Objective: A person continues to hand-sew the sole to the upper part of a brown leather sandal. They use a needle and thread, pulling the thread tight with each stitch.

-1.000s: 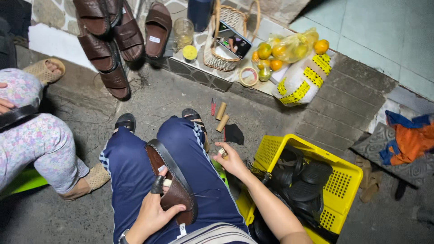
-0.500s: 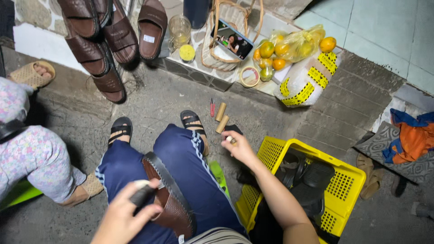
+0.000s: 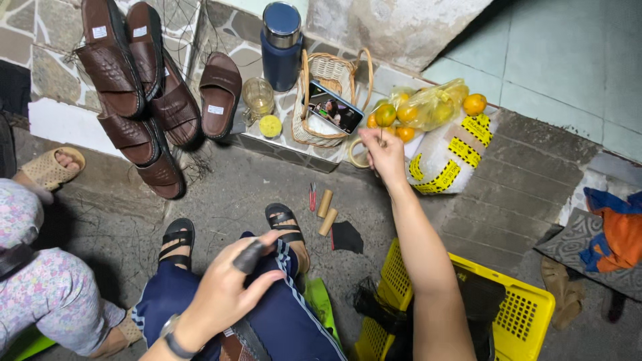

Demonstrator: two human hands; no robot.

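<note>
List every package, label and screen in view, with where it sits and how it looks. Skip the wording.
Phone: propped in the wicker basket on the ledge, slim rectangle, lit screen with a colourful picture.
White bag: on the ledge past the right hand, bulging, with yellow-and-black bands.
Clear yellowish bag of oranges: atop the white bag.
Small white labels: rectangular, on the insoles of the brown sandals against the wall.

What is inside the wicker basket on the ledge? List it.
In the wicker basket, a phone leans with its lit screen facing up, white paper beneath it. The phone and the basket's wall hide whatever lies deeper. The right hand is beside the basket, not in it.
</note>
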